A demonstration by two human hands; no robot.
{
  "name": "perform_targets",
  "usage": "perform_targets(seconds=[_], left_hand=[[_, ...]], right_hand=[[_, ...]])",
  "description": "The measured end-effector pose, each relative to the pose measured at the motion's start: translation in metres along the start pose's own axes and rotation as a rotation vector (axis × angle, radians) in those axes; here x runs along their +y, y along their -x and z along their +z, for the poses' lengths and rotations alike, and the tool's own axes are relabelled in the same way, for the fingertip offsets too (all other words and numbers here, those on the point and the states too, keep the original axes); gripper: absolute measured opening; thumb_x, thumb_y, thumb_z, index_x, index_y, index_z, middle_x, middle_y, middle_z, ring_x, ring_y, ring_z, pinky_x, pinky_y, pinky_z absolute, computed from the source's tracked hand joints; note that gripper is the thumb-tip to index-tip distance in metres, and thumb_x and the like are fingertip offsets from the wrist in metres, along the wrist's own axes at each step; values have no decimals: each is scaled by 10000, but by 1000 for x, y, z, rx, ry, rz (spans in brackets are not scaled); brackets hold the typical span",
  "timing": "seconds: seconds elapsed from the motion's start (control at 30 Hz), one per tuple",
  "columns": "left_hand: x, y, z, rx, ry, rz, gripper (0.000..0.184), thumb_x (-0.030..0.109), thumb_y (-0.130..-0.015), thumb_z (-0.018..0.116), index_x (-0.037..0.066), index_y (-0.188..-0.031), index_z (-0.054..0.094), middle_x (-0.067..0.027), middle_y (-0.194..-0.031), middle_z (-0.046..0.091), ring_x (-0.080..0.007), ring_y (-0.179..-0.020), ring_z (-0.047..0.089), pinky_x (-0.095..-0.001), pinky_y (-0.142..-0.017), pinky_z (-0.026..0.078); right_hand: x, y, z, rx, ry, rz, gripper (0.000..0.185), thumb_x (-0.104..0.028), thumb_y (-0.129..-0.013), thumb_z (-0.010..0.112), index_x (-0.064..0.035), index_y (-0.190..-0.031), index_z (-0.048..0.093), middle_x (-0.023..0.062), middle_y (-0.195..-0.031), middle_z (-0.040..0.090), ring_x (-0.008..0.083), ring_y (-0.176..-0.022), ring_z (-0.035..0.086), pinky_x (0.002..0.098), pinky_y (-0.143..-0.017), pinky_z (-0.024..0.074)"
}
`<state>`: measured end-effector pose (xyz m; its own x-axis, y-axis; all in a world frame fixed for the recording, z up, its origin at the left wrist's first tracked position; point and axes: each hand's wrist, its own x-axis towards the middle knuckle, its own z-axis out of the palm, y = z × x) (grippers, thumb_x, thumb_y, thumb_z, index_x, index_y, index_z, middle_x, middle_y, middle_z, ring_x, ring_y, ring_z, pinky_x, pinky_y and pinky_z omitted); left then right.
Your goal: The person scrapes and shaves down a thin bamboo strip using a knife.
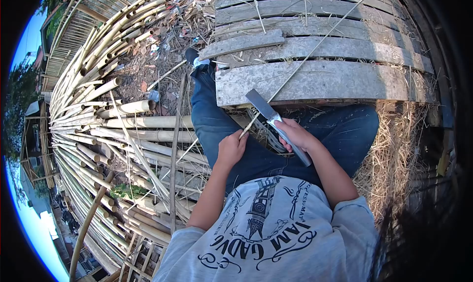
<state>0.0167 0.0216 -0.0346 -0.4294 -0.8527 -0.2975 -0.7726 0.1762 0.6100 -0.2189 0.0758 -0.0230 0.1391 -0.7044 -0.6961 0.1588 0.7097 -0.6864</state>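
Observation:
My left hand (232, 148) is closed around the near end of a thin bamboo strip (308, 56). The strip slants up and right from my fist, across the slatted wooden platform (315, 80). In my right hand (297, 134) is a broad-bladed knife (262, 104), gripped by its long grey handle. Its blade points up and left, close to the strip just beyond my left fist; I cannot tell whether the two touch. Both hands are above my lap, between my knees, at the platform's near edge.
A loose board (241, 44) and thin shavings lie on the platform. Many bamboo poles (143, 122) are stacked at left, with a narrow plank (177, 149) across them. Litter covers the ground (167, 50) beyond. Straw-like shavings (391, 158) pile up at right.

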Motion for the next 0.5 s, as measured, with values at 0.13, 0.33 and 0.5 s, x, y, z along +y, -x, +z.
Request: perform_targets(seconds=[0.13,0.33,0.5], left_hand=[[1,0,-6,-29,18,-7,300,291,-976,530,18,-884,615,-232,-717,601,-445,-730,598,-483,-643,446],[7,-2,-5,-72,71,23,315,276,-985,516,-12,-890,601,-255,-725,589,-456,-735,584,-481,-650,444],[9,-4,-5,-90,54,14,300,263,-989,510,-12,-908,600,-262,-727,583,-459,-743,582,-478,-651,442]], right_hand=[[5,-4,-4,102,-9,-73,358,-359,-1005,492,-48,-1167,563,-6,-600,498,66,-421,464,233,-393,415],[7,17,9,155,312,-180,380,-358,-990,517,-12,-1139,567,78,-616,550,142,-435,541,315,-401,433],[-4,12,-5,-9,140,6,352,-351,-1011,485,-50,-1176,558,8,-612,488,75,-415,463,240,-369,405]])
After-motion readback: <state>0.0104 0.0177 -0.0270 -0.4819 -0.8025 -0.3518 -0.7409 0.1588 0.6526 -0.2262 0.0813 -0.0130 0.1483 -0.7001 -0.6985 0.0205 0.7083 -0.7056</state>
